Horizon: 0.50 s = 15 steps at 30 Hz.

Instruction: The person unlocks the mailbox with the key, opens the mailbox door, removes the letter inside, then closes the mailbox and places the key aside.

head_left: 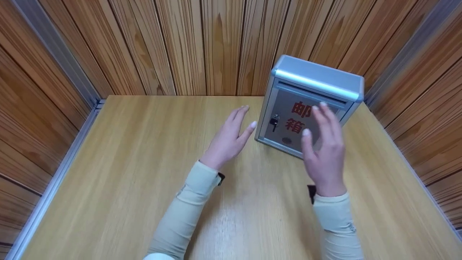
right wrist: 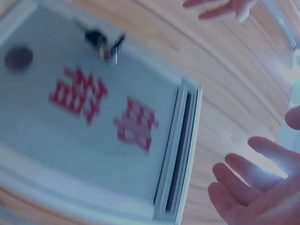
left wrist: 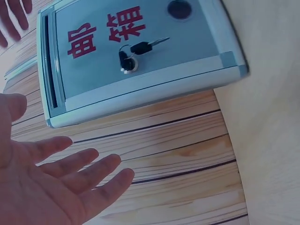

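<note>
A silver metal mailbox with red characters on its grey front door stands upright at the back right of the table. A slot runs along the top of its front, and keys hang at the lock on the door's left side. My left hand is held out to the left of the mailbox, fingers extended and nothing in it. In front of the door my right hand is raised with its fingers spread, also holding nothing. The right wrist view shows a gap between the right fingers and the mailbox.
The mailbox stands on a light wooden table. Wood-plank walls close in the back and both sides. Metal strips run along the side edges of the table.
</note>
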Tool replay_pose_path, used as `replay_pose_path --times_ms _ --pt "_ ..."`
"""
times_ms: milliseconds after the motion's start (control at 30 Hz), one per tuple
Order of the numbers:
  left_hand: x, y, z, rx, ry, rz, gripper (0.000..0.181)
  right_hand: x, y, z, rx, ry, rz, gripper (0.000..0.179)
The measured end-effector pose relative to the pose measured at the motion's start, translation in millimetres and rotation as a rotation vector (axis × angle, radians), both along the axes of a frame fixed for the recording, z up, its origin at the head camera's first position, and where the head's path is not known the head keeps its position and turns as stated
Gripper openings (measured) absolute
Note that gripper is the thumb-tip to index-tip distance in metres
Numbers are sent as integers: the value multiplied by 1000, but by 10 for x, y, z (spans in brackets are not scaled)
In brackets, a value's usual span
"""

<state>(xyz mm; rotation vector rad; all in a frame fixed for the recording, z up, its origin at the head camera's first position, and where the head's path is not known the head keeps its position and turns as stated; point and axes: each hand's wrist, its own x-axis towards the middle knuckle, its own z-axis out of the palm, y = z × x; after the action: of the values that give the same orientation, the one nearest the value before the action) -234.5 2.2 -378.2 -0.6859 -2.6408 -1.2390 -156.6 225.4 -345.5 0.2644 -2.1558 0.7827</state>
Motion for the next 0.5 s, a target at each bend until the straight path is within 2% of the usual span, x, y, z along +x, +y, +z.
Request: replay_pose_path --times_ms 100,267,367,500 --pt "-120 30 58 9 -26 -6 71 -9 200 110 -106 28 -49 48" --pt "-296 113 88 -2 -41 -7 72 -32 531 211 -212 26 -129 50" --pt "-389 173 85 36 -48 -16 71 -56 666 215 -284 -8 -127 50" --pt "-514 257 108 134 -51 -40 70 -137 765 173 -417 -78 -88 50"
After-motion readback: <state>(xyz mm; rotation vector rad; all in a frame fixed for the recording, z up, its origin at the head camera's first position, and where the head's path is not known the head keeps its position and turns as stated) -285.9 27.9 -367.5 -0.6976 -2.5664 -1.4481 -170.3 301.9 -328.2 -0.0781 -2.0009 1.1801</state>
